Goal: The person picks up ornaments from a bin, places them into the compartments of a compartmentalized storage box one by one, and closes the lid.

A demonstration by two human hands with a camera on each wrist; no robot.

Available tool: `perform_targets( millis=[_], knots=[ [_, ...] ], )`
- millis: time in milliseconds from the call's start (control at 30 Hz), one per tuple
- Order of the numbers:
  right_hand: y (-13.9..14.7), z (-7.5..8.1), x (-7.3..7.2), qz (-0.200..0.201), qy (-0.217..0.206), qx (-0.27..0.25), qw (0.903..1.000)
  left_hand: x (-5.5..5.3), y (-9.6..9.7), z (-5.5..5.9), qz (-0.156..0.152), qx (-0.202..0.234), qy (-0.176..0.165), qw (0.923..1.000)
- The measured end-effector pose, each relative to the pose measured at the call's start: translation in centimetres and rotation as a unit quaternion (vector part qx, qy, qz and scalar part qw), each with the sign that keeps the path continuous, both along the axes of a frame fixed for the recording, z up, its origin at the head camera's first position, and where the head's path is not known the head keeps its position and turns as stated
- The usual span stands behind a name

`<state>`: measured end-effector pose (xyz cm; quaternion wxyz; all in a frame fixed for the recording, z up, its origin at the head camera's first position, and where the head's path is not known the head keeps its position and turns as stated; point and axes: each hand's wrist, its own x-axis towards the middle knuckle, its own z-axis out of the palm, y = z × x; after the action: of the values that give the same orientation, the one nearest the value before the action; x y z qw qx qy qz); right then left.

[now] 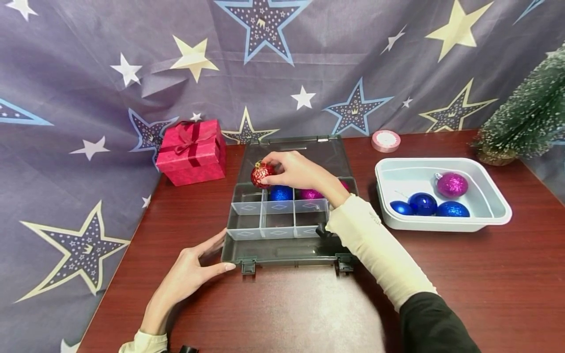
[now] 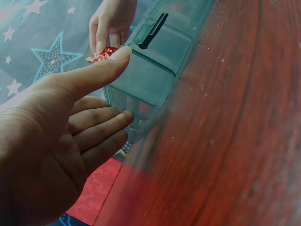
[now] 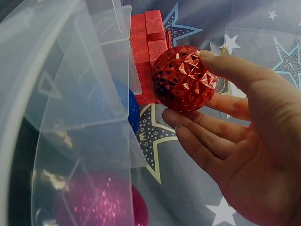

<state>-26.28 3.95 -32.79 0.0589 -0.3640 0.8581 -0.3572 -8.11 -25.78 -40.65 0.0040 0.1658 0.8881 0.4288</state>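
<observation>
A shiny red Christmas ball (image 1: pixel 262 174) with a faceted surface is pinched between the thumb and fingers of my right hand (image 1: pixel 295 170). It hangs above the back left compartment of a clear divided box (image 1: pixel 278 219), whose dark lid lies folded back. A blue glitter ball (image 1: pixel 281 193) sits in the back row beside that compartment, with a magenta ball (image 1: pixel 311 194) to its right and more magenta partly hidden by my right wrist. At the box's front left corner, my left hand (image 1: pixel 187 272) rests with straight fingers and thumb spread along the edge.
A white tub (image 1: pixel 446 224) on the right holds several blue balls and a magenta ball (image 1: pixel 452 185). Behind it stand a pink ribbon roll (image 1: pixel 386 141) and a small frosted tree (image 1: pixel 525 103). A red gift box (image 1: pixel 192 152) is at the back left, against the star-patterned cloth.
</observation>
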Motion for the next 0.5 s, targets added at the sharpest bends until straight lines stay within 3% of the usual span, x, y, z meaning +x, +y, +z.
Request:
perform_targets(
  millis=[500],
  knots=[
    [-1.8,-0.2,-0.5,-0.007,0.007,-0.002,0.9999,0.0,0.0,-0.1,0.002,-0.006,-0.005,1.0000]
  ],
)
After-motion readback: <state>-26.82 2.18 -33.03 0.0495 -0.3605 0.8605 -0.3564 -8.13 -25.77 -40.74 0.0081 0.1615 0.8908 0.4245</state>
